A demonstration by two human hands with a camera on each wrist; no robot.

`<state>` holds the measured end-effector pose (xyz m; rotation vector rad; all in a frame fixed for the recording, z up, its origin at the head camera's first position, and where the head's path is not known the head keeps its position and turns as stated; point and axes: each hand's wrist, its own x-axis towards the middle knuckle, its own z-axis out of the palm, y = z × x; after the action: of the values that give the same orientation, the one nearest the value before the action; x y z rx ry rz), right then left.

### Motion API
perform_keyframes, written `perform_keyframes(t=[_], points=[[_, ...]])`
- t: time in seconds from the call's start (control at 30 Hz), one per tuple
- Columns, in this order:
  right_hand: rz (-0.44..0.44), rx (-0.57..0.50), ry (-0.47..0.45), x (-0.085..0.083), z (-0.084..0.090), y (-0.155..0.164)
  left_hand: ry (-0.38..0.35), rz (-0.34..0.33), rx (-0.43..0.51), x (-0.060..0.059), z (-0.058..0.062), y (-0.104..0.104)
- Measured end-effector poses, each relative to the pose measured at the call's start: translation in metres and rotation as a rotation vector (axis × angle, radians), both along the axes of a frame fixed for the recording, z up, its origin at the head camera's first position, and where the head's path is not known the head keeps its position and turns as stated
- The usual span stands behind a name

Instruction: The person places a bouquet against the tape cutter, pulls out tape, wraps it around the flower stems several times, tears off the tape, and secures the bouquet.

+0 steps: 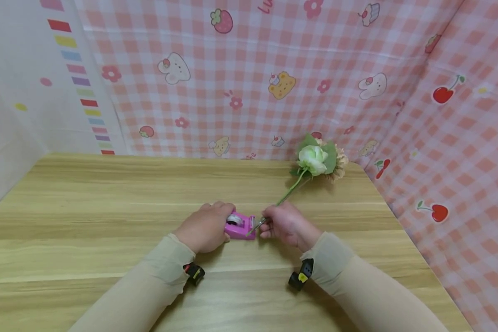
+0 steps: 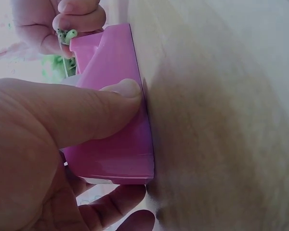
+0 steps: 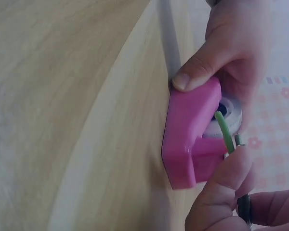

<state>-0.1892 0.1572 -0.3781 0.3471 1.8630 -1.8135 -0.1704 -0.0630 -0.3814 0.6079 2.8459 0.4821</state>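
Note:
A pink tape dispenser (image 1: 241, 234) with a roll of clear tape (image 1: 234, 219) sits on the wooden table. My left hand (image 1: 205, 227) grips it from the left, thumb flat along its near side in the left wrist view. At its cutter end, my right hand (image 1: 289, 225) pinches the green stems (image 1: 291, 189) of artificial flowers. The cut stem ends (image 3: 223, 127) stick out past the fingertips, over the dispenser. Away to the back right lean the blooms: a white-green rose (image 1: 313, 159) and a peach flower (image 1: 339, 163) behind its leaves.
The wood-grain table (image 1: 108, 203) reaches back to a pink checked cloth (image 1: 249, 120) with cartoon prints. Another checked cloth (image 1: 460, 152) hangs along the right side. A white panel (image 1: 20, 69) stands on the left. Each wrist carries a small black camera (image 1: 194, 273).

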Motion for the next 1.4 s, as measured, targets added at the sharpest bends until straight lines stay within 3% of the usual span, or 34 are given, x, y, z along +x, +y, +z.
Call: perform_keyframes(t=[0.47,0.83,1.4], points=[[-0.083,-0.088,-0.052,0.002,-0.012,0.007,0.007,-0.017,0.010,0.001,0.001,-0.001],[0.036,-0.138,0.045,0.009,-0.021,0.009,0.009,-0.009,0.012,0.000,-0.002,-0.001],[-0.007,-0.088,0.051,0.011,-0.024,0.006,0.017,-0.011,-0.002,-0.001,-0.003,0.001]])
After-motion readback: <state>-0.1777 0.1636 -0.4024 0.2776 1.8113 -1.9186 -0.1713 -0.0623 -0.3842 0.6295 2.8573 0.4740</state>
